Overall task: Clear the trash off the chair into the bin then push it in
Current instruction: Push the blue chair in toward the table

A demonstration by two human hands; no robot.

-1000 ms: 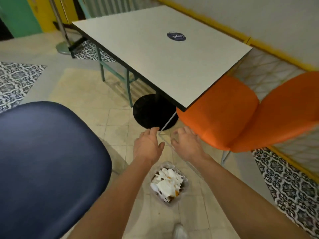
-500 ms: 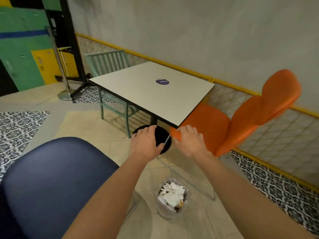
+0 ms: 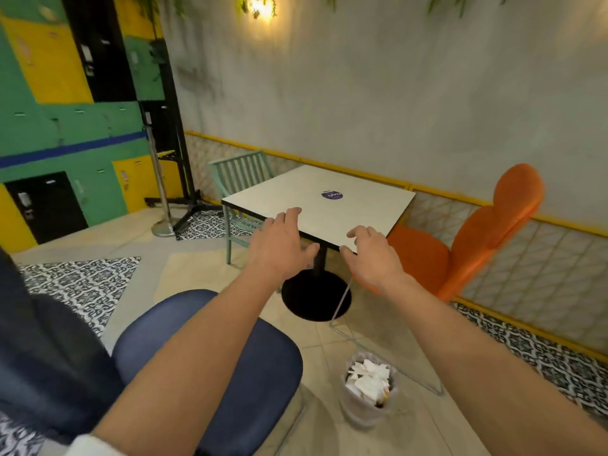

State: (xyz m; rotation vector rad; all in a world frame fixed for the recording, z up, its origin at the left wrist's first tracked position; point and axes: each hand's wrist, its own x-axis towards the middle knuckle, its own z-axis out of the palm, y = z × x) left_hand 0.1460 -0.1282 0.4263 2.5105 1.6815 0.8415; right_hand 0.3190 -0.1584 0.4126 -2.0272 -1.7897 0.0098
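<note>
A clear bin point(image 3: 363, 408) stands on the floor at lower right, filled with white crumpled paper point(image 3: 370, 380). The navy blue chair point(image 3: 237, 363) is at lower left, its seat bare, partly covered by my left forearm. My left hand point(image 3: 279, 245) and my right hand point(image 3: 371, 261) are both stretched out in front of me with relaxed fingers, holding nothing. They hover in front of the near edge of the white table point(image 3: 316, 205).
An orange chair point(image 3: 467, 245) sits tucked at the table's right side, its wire leg running down near the bin. A teal slatted chair point(image 3: 240, 176) stands behind the table. A black table base point(image 3: 316, 297) lies on the floor. The wall runs behind.
My head has lifted, so the view takes in the wall and more of the room. Both hands have risen from above the bin to table height, still holding nothing.
</note>
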